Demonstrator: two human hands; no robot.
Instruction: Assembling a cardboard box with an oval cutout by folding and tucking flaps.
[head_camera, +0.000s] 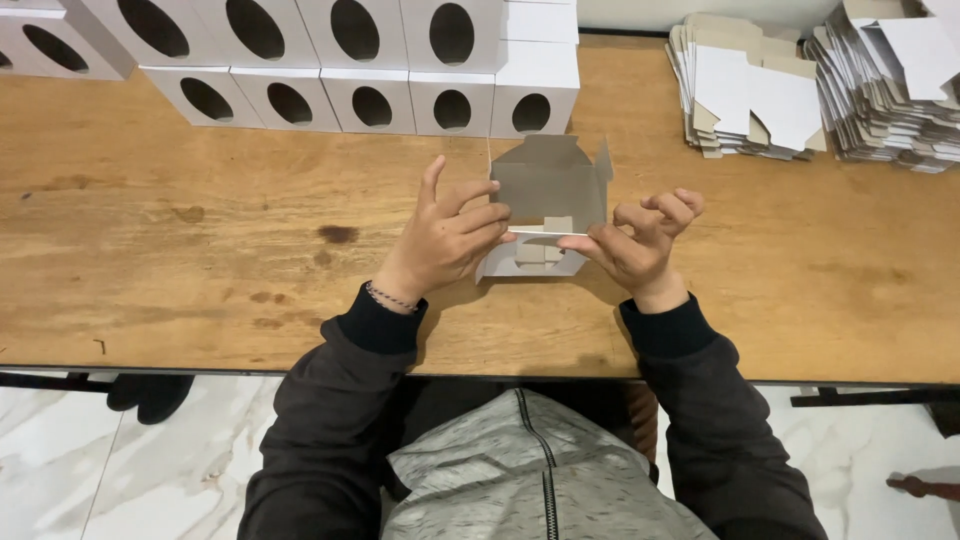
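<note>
A small half-folded cardboard box (549, 190), grey inside and white outside, stands on the wooden table (200, 250) between my hands. My left hand (445, 240) grips its left side with the fingertips on the flap edge. My right hand (640, 240) pinches the box's right side with thumb and forefinger, the other fingers curled. The box's top flaps stand open and point away from me.
Folded white boxes with oval cut-outs (370, 100) are stacked in rows at the back left and centre. Two piles of flat unfolded box blanks (750, 90) (890, 90) lie at the back right. The table's front edge runs just before my sleeves.
</note>
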